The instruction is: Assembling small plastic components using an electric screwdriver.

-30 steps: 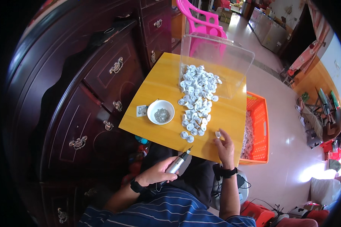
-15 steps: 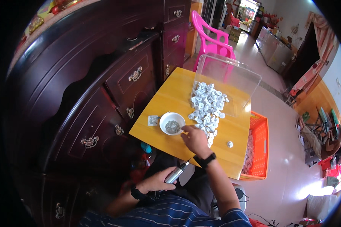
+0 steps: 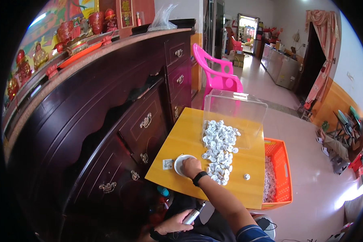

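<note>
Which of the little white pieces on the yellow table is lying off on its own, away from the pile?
The single white piece near the table's right edge, beside the orange crate. It sits apart to the right of the pile; the others are heaped together.

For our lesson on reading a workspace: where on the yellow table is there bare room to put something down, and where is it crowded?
Bare patches on the yellow table: the left strip beside the dark cabinet, and the near right corner around the lone white piece, by the orange crate. Crowded: the middle, with the pile of white pieces, and the white bowl under the right hand.
</note>
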Demonstrator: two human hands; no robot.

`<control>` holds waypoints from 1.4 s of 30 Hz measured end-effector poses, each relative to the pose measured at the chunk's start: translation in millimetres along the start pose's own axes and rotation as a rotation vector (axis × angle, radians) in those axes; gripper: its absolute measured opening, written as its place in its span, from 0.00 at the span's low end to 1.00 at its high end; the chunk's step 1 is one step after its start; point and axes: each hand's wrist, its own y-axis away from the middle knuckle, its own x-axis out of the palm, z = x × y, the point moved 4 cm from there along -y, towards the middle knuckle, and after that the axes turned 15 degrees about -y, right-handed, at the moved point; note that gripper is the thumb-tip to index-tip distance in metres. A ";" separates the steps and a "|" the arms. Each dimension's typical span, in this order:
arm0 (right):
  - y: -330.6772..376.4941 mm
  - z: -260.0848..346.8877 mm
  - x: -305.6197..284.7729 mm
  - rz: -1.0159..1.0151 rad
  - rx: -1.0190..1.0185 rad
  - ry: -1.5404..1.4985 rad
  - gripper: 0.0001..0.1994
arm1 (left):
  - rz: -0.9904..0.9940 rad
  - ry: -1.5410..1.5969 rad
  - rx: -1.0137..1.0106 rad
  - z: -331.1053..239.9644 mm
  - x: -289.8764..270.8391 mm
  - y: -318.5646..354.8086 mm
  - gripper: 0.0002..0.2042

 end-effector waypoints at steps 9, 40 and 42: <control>-2.4 -9.8 -7.7 -0.051 -0.015 -0.061 0.11 | -0.010 0.016 -0.048 -4.0 -6.5 1.6 0.39; 204.9 -81.4 -14.2 -0.300 0.428 -2.287 0.03 | -0.109 -0.005 0.203 -50.1 -6.9 -17.1 0.39; 206.1 -76.1 -9.7 -0.270 0.394 -2.336 0.03 | -0.118 -0.035 0.222 -47.2 -4.2 -18.6 0.39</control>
